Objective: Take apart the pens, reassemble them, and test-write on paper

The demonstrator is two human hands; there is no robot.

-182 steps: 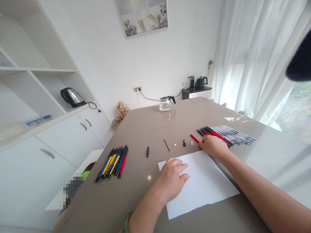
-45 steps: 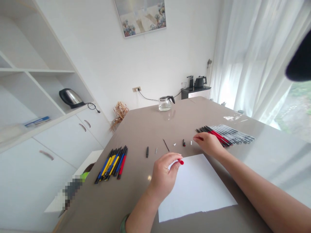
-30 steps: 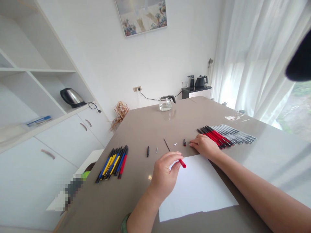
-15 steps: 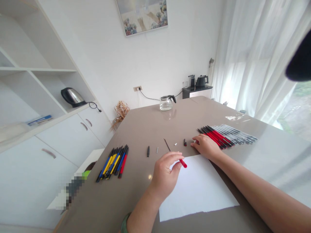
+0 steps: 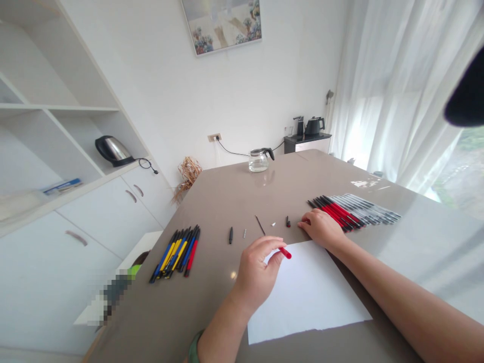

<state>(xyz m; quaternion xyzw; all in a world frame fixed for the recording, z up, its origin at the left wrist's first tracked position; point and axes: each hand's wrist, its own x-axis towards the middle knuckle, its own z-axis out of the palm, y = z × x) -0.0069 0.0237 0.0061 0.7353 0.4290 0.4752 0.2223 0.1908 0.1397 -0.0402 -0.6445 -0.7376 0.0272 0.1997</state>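
The red barrel (image 5: 286, 252), earlier lying on the surface (image 5: 219, 194), is now pinched in the left hand (image 5: 260, 267), above the sheet of paper (image 5: 310, 292), so it is separated from the other loose parts. The right hand (image 5: 323, 229) has come to where a short white piece lay; that piece is now out of sight, and whether the fingers are closed on it cannot be told. Beyond, the refill (image 5: 259, 225), spring (image 5: 244, 233) and black grip (image 5: 231, 235) lie undisturbed.
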